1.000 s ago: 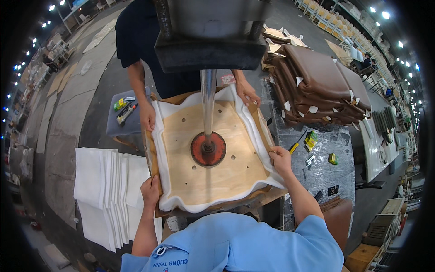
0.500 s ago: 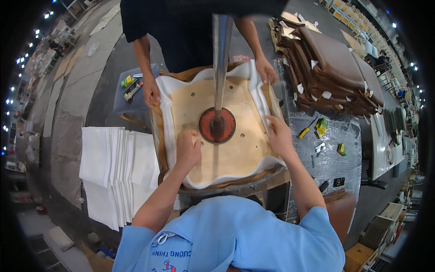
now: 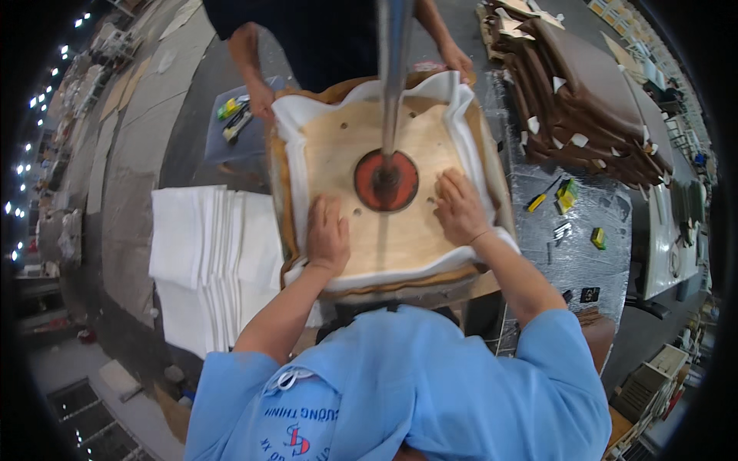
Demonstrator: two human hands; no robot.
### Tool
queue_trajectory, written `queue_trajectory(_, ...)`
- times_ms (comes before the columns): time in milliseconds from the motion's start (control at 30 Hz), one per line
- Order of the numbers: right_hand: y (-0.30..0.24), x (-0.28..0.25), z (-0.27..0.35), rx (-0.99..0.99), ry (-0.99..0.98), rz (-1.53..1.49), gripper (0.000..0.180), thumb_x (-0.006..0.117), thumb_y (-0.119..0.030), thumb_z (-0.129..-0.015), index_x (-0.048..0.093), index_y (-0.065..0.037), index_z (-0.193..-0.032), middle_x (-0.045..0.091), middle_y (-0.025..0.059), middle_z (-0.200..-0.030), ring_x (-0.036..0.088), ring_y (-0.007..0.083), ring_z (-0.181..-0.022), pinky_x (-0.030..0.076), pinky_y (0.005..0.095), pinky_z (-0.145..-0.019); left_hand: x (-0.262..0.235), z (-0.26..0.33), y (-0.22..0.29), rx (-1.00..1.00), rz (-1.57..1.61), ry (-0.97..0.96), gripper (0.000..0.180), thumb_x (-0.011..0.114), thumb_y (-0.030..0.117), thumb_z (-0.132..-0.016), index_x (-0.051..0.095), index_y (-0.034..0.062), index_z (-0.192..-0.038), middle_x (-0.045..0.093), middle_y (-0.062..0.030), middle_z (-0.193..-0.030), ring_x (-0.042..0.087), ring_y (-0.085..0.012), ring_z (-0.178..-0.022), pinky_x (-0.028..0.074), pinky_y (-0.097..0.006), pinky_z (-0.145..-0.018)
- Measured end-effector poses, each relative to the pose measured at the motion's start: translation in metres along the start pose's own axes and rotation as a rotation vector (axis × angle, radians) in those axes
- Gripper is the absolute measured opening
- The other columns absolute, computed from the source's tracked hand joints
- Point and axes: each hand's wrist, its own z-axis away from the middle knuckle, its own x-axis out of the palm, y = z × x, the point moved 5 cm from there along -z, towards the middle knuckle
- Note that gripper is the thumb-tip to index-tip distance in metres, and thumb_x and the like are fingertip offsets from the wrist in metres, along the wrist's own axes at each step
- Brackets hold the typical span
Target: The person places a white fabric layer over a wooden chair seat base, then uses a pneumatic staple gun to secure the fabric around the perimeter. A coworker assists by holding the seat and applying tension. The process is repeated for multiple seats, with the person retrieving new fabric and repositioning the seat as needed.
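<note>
A pale plywood panel point(image 3: 388, 253) with several small holes lies in front of me, framed by wavy white foam point(image 3: 483, 157) and a brown cover point(image 3: 287, 203) around its edges. My left hand point(image 3: 329, 237) rests open on the panel's left part, fingers stretched forward. On the right part lies my right hand point(image 3: 460, 209), also open, fingers flat on the wood. Between and beyond them a round red disc point(image 3: 371, 170) at the foot of a metal rod point(image 3: 394, 77) sits on the panel. Neither hand appears to hold anything.
Across from me, a co-worker's hands point(image 3: 261, 98) touch the far corners. White sheets point(image 3: 219, 261) are stacked at left. At right stand a yellow-handled screwdriver point(image 3: 536, 201), small boxes point(image 3: 566, 196) and brown upholstered pieces point(image 3: 584, 92). A bluish tray point(image 3: 240, 138) with tools sits far left.
My right hand has moved from the right foam edge inward onto the panel. My left hand now lies flatter on the wood. The co-worker's hands have shifted toward the far corners; the view has shifted.
</note>
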Motion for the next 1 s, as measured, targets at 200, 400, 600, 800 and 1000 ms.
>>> queue_trajectory(200,0.002,-0.014,-0.026,0.356,-0.062,-0.072,0.031,0.068,-0.019,-0.105,0.076,-0.001,-0.129,0.071,0.0228,-0.138,0.068,0.0404,-0.129,0.054,0.0470,-0.111,-0.059,0.029,-0.004,-0.017,0.584,0.084,0.032,0.061,0.021,-0.113,0.072,-0.0026,-0.132,0.071,-0.0243,-0.137,0.069,-0.0331,-0.128,0.055,-0.043,-0.108)
queue_trajectory(400,-0.130,-0.016,0.049,-0.177,-0.350,-0.331,0.018,0.081,-0.012,-0.093,0.076,-0.007,-0.109,0.072,0.0131,-0.099,0.073,0.0378,-0.095,0.059,0.0476,-0.085,-0.102,0.183,-0.019,-0.743,0.905,-0.334,0.035,0.068,0.032,-0.112,0.075,-0.0018,-0.114,0.075,-0.0088,-0.093,0.072,-0.0134,-0.078,0.059,-0.028,-0.069)
queue_trajectory(600,-0.170,0.045,0.059,-0.284,-0.356,-0.115,0.024,0.084,-0.023,-0.087,0.076,-0.011,-0.107,0.070,0.0071,-0.097,0.069,0.0321,-0.100,0.056,0.0473,-0.089,-0.041,0.177,-0.010,-1.015,1.086,-0.297,0.046,0.071,0.046,-0.109,0.071,-0.0001,-0.109,0.073,-0.0065,-0.083,0.071,-0.0154,-0.067,0.061,-0.034,-0.062)
queue_trajectory(800,-0.142,0.073,0.048,-0.233,-0.465,-0.102,0.017,0.082,-0.021,-0.089,0.078,-0.010,-0.101,0.070,0.0106,-0.095,0.069,0.0342,-0.095,0.056,0.0479,-0.087,-0.015,0.143,-0.011,-1.140,1.232,-0.392,0.037,0.070,0.036,-0.106,0.068,0.0002,-0.096,0.065,-0.0067,-0.067,0.065,-0.0210,-0.049,0.056,-0.037,-0.048)
queue_trajectory(1000,-0.132,0.082,0.044,0.016,-0.338,-0.285,0.014,0.080,-0.019,-0.092,0.075,-0.006,-0.093,0.071,0.0143,-0.092,0.071,0.0372,-0.092,0.058,0.0489,-0.084,-0.012,0.148,-0.015,-1.175,1.276,-0.211,0.029,0.060,0.025,-0.108,0.067,0.0017,-0.091,0.061,-0.0037,-0.063,0.062,-0.0197,-0.046,0.056,-0.034,-0.047)
